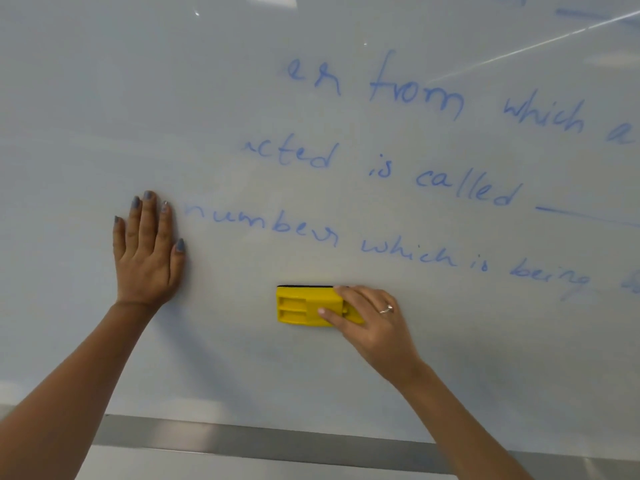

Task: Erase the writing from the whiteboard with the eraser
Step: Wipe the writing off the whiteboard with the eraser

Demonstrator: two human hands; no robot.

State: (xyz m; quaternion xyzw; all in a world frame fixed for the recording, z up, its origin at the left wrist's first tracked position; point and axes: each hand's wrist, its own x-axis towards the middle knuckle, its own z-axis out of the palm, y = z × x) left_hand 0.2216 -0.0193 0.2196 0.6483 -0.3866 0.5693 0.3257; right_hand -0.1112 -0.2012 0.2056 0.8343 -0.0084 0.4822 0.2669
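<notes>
A whiteboard (104, 98) fills the view, with three slanting lines of blue handwriting (398, 168) across its middle and right. Its left part is wiped bare, and the lines start with cut-off words. My right hand (370, 323) grips a yellow eraser (301, 306) by its right end and holds it flat against the board, below the lowest line of writing. My left hand (149, 251) lies flat on the board at the left, fingers straight and pointing up, just left of the word "number".
A grey metal ledge (277, 441) runs along the board's bottom edge. More blue marks (581, 13) show at the top right corner. Ceiling lights reflect as bright streaks on the upper right of the board.
</notes>
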